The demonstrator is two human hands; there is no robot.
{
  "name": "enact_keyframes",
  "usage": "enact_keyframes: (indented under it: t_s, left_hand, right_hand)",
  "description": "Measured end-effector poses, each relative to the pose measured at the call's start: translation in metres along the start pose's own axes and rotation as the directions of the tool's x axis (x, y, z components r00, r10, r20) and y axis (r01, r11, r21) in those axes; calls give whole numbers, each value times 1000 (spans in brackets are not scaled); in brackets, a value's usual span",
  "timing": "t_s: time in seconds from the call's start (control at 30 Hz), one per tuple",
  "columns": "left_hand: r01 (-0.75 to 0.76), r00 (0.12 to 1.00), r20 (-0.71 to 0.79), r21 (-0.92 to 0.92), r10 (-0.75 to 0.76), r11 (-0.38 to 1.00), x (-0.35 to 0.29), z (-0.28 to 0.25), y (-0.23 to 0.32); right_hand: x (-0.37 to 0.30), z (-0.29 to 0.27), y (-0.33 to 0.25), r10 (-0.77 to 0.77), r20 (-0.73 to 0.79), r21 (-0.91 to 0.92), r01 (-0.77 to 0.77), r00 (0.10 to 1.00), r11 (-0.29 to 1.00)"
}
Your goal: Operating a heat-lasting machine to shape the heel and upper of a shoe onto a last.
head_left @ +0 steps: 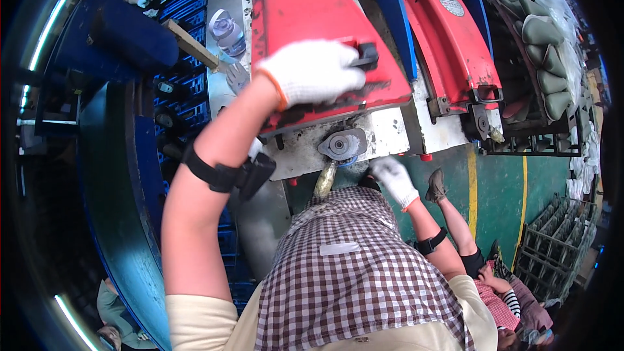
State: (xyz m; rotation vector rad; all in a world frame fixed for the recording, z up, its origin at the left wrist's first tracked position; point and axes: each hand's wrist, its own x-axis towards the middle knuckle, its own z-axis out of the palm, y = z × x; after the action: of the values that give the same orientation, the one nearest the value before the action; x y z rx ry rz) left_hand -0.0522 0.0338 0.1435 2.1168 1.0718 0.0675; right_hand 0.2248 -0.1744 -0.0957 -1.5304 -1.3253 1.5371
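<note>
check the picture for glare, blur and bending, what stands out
Head view: the light tube at upper left glares white; head view: the gloved left hand looks bright and soft, the gloved right hand blurred; head view: the blue-green panel at left bows with the fisheye, corners dark.

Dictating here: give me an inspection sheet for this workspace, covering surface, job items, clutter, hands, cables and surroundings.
Surface: pale metal table, scuffed and stained; grey round fitting at its front edge.
Job items: red cover, scuffed, with a black handle.
Clutter: clear bottle left of the red cover.
Hands: left hand, white-gloved, at the black handle, grip unclear; right hand, white-gloved, blurred, just off the table's front edge.
Cables: nothing seen clearly.
Surroundings: second red cover and grey-green boots to the right; another person, lower right; green floor with yellow lines.
</note>
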Motion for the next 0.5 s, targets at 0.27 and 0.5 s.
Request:
enact_keyframes:
  t_s: [0.27, 0.5]
  left_hand:
    - [38, 978, -206, 292, 24, 956, 0, 118, -32]
    - [76, 963, -269, 334, 18, 940, 0, 134, -41]
  right_hand:
    - [31, 53, -37, 104, 796, 302, -541, 596, 785]
    - [36, 76, -34, 35, 868, 437, -795, 496, 421]
